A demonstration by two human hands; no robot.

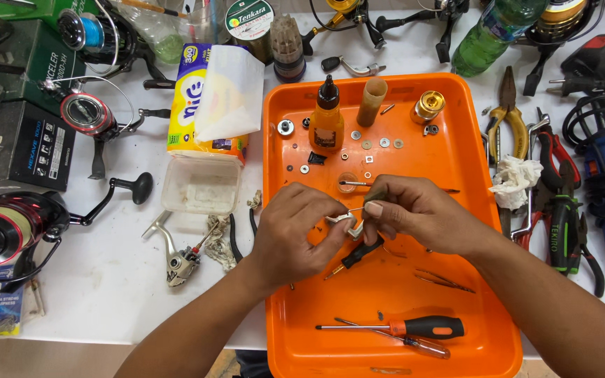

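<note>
Both hands meet at centre frame, above the orange plastic tray [456,175] on the white bench [106,294]. The left hand [292,234] pinches a small silver bent metal reel part [344,221] between thumb and forefinger, fingers closed on its left end. The right hand [418,213] has its fingers closed on the same part's right side, together with a thin wire-like piece; exactly what that piece is cannot be told.

Judgement: the part looks light, rigid and smooth, possibly oily, so liable to slip; it is best gripped at its flat ends.

On the tray lie an orange-handled screwdriver [400,327], small washers [376,143] and a dark-capped oil bottle [326,119]. A black spinning reel [8,227] sits at left.
</note>
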